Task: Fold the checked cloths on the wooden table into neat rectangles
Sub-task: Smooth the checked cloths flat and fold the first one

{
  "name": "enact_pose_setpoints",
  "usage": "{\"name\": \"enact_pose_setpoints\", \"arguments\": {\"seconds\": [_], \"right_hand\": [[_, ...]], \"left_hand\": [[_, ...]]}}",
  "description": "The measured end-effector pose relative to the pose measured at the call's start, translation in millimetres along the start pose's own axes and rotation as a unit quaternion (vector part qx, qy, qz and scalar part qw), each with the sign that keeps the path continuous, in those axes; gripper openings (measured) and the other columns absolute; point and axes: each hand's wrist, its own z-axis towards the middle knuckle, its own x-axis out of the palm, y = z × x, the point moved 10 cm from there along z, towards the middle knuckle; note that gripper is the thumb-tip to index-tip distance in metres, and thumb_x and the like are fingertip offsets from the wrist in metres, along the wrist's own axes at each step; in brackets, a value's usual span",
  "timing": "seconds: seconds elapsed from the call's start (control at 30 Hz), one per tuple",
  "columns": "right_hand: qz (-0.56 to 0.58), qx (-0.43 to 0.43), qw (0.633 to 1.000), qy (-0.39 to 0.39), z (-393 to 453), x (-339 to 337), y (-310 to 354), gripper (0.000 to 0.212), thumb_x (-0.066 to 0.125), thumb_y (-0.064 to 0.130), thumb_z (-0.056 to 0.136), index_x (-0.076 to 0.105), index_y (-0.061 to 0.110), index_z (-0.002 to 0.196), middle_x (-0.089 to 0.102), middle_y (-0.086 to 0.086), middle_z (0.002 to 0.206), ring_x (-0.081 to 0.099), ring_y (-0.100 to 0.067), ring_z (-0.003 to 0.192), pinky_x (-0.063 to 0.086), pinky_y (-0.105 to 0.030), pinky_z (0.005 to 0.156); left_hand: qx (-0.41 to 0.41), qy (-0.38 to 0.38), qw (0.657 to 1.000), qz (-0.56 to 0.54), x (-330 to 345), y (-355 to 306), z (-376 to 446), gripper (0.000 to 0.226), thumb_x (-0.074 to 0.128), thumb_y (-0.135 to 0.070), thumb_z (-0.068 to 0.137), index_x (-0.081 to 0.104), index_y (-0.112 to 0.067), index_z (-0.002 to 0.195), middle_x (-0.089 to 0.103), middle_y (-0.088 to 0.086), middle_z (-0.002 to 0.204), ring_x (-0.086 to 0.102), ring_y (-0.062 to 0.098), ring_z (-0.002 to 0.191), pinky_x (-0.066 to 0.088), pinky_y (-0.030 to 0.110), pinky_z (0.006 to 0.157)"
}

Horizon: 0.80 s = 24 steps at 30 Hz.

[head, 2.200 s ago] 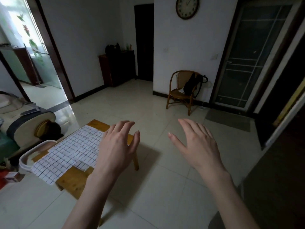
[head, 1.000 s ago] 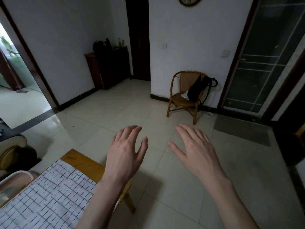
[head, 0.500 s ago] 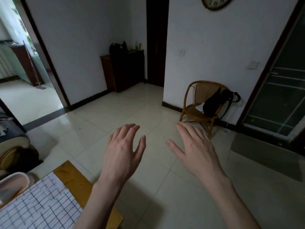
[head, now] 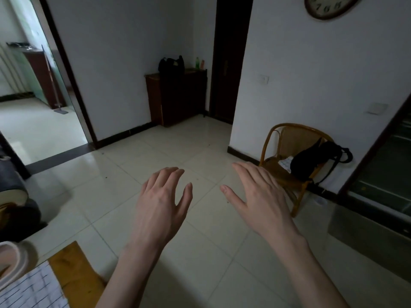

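A white checked cloth (head: 31, 287) lies spread on a low wooden table (head: 73, 274) at the bottom left corner; only a corner of each shows. My left hand (head: 160, 207) floats palm down over the tiled floor, to the right of the table and well above it, fingers apart and holding nothing. My right hand (head: 260, 196) hovers beside it, also palm down, fingers spread and empty. Neither hand touches the cloth.
A white basin (head: 13, 261) stands left of the table. A rattan chair (head: 287, 165) with a black backpack (head: 315, 161) stands at the right wall. A dark cabinet (head: 175, 96) stands at the back. A dark seat (head: 13, 196) sits at the left edge. Pale floor tiles lie ahead.
The view has swung up and to the right, so the table and cloth have slid to the bottom left corner. Both hands stay raised, spread and empty.
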Motion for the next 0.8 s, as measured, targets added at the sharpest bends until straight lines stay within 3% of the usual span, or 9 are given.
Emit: {"name": "enact_pose_setpoints", "arguments": {"seconds": [0.27,0.8], "right_hand": [[0.000,-0.027,0.999,0.021,130,61,-3,0.079,0.023,0.071,0.101,0.035,0.021,0.161,0.040,0.002,0.164,0.033,-0.017,0.152,0.015,-0.027,0.119],[0.071,-0.092,0.992,0.052,311,186,-25,0.079,0.024,0.071,0.101,0.045,0.018,0.156,0.048,0.001,0.158,0.039,-0.018,0.147,0.030,-0.038,0.123]], "left_hand": [[-0.003,-0.005,1.000,0.020,48,54,103,0.048,0.044,-0.051,0.105,0.060,-0.019,0.138,0.062,-0.003,0.137,0.056,0.017,0.125,0.047,0.037,0.104],[-0.114,-0.008,0.989,0.099,129,169,216,0.054,0.041,-0.050,0.104,0.057,-0.015,0.142,0.062,0.004,0.140,0.057,0.023,0.128,0.050,0.041,0.104]]}}
